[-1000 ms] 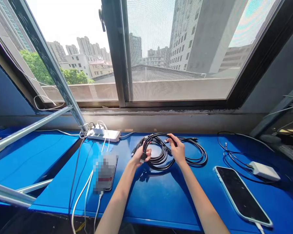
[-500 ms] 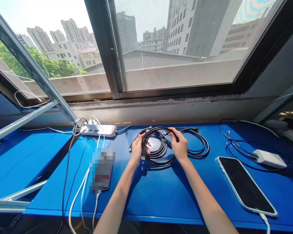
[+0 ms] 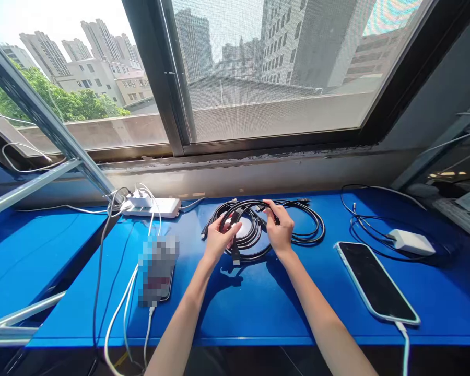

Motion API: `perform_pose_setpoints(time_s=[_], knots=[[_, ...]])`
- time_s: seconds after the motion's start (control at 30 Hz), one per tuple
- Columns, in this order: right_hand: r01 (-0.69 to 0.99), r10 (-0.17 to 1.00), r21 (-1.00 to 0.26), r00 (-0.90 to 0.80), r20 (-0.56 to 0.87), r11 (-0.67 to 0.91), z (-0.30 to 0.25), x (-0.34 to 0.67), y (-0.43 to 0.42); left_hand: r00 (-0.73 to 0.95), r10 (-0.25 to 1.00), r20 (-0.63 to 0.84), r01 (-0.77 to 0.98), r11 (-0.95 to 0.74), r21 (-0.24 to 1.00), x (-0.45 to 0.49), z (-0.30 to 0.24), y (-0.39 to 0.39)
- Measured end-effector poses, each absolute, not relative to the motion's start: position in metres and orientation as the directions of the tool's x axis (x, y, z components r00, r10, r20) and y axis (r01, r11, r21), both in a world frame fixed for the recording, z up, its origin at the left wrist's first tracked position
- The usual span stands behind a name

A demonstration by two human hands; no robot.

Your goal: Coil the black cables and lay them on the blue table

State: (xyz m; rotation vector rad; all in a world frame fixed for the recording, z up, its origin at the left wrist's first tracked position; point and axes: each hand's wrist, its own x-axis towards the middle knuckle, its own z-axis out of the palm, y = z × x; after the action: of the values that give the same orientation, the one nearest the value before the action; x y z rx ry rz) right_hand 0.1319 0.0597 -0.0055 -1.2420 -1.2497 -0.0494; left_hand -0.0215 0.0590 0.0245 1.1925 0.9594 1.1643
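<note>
A coiled black cable (image 3: 236, 255) is held between both hands just above the blue tabletop. Its flat, wide metal plug, which looks like an HDMI end, hangs below the fingers of my left hand (image 3: 218, 241). That hand is closed around the left side of the loop, thumb across the front. My right hand (image 3: 281, 230) pinches the loop's upper right side with thumb and fingers. Behind and under the held loop lie more coiled black cables, one coil (image 3: 321, 230) reaching out to the right. Where the coils overlap, I cannot tell their strands apart.
A white power strip (image 3: 168, 207) with plugs and cords stands at the back left. A phone with a blurred screen (image 3: 159, 271) lies left, another phone (image 3: 378, 282) right, both on white cables. A white adapter (image 3: 411, 242) sits at the right. A metal frame (image 3: 50, 120) rises at left.
The left hand has turned, and the cable's plug now hangs lower and farther right of its fingers. Both hands still hold the loop. The whole view has shifted slightly.
</note>
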Motion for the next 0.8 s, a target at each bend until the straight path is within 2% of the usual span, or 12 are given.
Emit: perform_pose_setpoints(time_s=[0.33, 0.5, 0.67, 0.8], knots=[[0.645, 0.552, -0.644, 0.387, 0.739, 0.410, -0.003, 0.128, 0.054, 0.108, 0.986, 0.124, -0.073, -0.116, 0.990, -0.022, 0.021, 0.054], [0.694, 0.604, -0.638, 0.364, 0.709, 0.332, -0.003, 0.132, 0.052, 0.044, 0.986, 0.163, -0.039, -0.161, 0.986, -0.019, 0.020, 0.050], [0.709, 0.574, -0.628, 0.382, 0.724, 0.320, 0.002, 0.130, 0.047, 0.122, 0.987, 0.101, -0.112, -0.087, 0.990, -0.019, 0.023, 0.050], [0.693, 0.538, -0.635, 0.409, 0.737, 0.342, 0.007, 0.125, 0.045, 0.188, 0.980, 0.071, -0.101, -0.053, 0.994, -0.021, 0.025, 0.050]])
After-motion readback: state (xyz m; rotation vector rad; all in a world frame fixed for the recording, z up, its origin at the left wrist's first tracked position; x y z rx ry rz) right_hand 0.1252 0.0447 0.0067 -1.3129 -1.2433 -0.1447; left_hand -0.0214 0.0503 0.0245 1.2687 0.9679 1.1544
